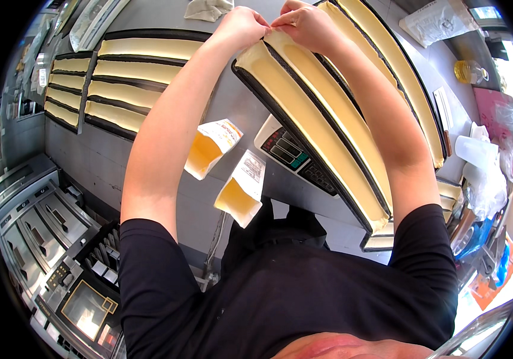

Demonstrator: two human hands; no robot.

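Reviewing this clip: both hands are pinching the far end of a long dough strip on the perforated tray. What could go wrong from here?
1. Both hands, left hand and right hand, pinch one end of the dough strip; pulling there could stretch or tear the soft dough.
2. The black tray lies partly over the scale, so it might rock or slide.
3. Two open bags of yellow powder lean near the forearms; a bump could spill them.

Commercial bakery or food-production kitchen. Evidence: steel worktable (232, 107); long dough strips (310, 113) on dark perforated trays (126, 35); digital scale (289, 152) on the table; control-panel machines (41, 239) at lower left; oil bottle (469, 72) at right.
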